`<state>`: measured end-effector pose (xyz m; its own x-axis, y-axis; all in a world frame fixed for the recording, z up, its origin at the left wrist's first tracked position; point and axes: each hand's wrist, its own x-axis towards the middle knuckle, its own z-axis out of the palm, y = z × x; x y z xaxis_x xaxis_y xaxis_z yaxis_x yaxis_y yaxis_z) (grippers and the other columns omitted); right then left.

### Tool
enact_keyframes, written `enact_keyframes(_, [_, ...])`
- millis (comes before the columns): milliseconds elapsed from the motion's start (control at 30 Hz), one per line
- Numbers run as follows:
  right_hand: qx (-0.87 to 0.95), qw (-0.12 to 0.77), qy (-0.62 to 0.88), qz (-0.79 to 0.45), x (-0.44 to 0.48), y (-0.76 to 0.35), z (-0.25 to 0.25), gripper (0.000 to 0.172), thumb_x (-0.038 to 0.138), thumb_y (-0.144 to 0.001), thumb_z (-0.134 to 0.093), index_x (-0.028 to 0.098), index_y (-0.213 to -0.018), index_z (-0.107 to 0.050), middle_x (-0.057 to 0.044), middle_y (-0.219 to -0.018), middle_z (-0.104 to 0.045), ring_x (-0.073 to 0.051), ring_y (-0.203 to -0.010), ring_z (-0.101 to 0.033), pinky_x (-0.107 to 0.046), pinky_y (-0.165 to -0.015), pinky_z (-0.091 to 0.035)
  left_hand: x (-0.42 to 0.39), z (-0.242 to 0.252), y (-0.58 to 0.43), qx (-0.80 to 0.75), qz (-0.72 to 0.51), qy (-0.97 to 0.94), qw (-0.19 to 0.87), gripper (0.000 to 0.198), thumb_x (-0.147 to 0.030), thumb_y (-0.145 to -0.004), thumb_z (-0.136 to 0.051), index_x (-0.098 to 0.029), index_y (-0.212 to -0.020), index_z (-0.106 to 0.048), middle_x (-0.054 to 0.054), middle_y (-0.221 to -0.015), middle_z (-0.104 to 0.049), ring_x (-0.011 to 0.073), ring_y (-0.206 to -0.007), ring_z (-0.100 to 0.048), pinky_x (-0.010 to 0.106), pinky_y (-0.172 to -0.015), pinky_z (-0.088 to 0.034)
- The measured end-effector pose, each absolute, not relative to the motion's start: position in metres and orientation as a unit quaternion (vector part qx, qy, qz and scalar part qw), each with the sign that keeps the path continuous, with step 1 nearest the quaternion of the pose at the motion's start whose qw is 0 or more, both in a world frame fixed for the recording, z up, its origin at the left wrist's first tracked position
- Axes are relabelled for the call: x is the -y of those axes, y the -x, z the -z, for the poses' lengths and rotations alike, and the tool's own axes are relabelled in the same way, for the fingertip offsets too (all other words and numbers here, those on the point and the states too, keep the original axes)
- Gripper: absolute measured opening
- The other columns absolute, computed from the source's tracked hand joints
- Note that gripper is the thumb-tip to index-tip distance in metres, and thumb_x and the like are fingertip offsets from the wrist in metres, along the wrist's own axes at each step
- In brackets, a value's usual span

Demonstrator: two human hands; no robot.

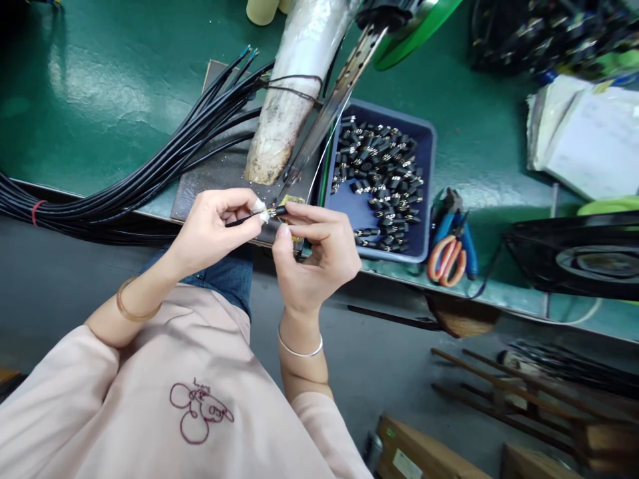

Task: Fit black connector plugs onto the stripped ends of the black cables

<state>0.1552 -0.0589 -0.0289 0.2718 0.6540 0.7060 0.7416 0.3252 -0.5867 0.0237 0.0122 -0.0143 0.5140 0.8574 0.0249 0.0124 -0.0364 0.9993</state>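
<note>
My left hand (219,223) pinches the end of a black cable (239,221) between thumb and fingertips, some of which wear white coverings. My right hand (319,249) holds a small black connector (278,211) against the cable's wire ends. Both hands meet at the table's front edge. Just above them the tip of a soldering iron (294,174) points down, with a thin strand of solder wire (327,146) beside it. A yellowish sponge-like pad (293,199) lies close behind the connector, partly hidden by my fingers.
A bundle of black cables (164,166) lies left on a dark board (192,193). A plastic-wrapped tube (294,73) slants down at centre. The blue tray (429,186) holds many connectors. Right of it are orange-handled scissors (446,261), blue-handled cutters (469,246) and papers (594,140).
</note>
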Motion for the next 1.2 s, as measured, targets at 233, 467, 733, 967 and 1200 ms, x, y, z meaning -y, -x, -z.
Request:
enact_keyframes(233, [0.592,0.561,0.577,0.045,0.06,-0.153,0.028,0.013,0.01,-0.083,-0.066,0.022,-0.081,-0.06,-0.001,-0.09,-0.074,-0.016,-0.084,-0.072,-0.032,-0.073,-0.061,-0.008,0.014,-0.021,-0.345,-0.351,-0.635,0.596,0.011,-0.021,-0.077,-0.066,-0.014,-0.069,-0.062,-0.001,-0.062,-0.055,0.0073,-0.055,-0.048,0.019,-0.052,-0.039])
enact_keyframes(467, [0.548,0.578,0.602,-0.047,0.064,-0.154,0.028,0.009,0.014,-0.085,-0.068,0.021,-0.08,-0.064,0.0,-0.089,-0.074,-0.015,-0.083,-0.072,-0.03,-0.069,-0.06,-0.001,0.015,-0.017,-0.334,-0.375,-0.65,0.57,0.011,-0.022,-0.079,-0.067,-0.014,-0.071,-0.064,-0.002,-0.059,-0.053,0.0069,-0.053,-0.044,0.02,-0.049,-0.036])
enact_keyframes(733, [0.574,0.558,0.6,0.02,0.066,-0.152,0.029,0.011,0.011,-0.083,-0.069,0.021,-0.08,-0.065,0.0,-0.089,-0.075,-0.015,-0.082,-0.073,-0.029,-0.07,-0.062,0.0,0.012,-0.018,-0.326,-0.365,-0.65,0.582,0.017,-0.02,-0.081,-0.062,-0.014,-0.065,-0.059,-0.003,-0.056,-0.044,0.0058,-0.051,-0.036,0.02,-0.047,-0.029])
enact_keyframes(967, [0.568,0.565,0.598,0.01,0.064,-0.151,0.026,0.014,0.008,-0.083,-0.068,0.02,-0.079,-0.064,-0.001,-0.089,-0.075,-0.016,-0.083,-0.073,-0.031,-0.075,-0.061,-0.005,0.01,-0.02,-0.33,-0.35,-0.643,0.596,0.021,-0.019,-0.083,-0.06,-0.015,-0.064,-0.053,-0.005,-0.056,-0.037,0.0055,-0.052,-0.029,0.02,-0.047,-0.023])
enact_keyframes(1200, [0.561,0.572,0.597,-0.018,0.061,-0.152,0.028,0.014,0.008,-0.083,-0.068,0.021,-0.08,-0.064,-0.002,-0.09,-0.075,-0.016,-0.085,-0.072,-0.032,-0.076,-0.06,-0.008,0.012,-0.02,-0.325,-0.339,-0.652,0.595,0.022,-0.016,-0.083,-0.058,-0.015,-0.063,-0.05,-0.006,-0.056,-0.033,0.0055,-0.052,-0.028,0.022,-0.048,-0.021])
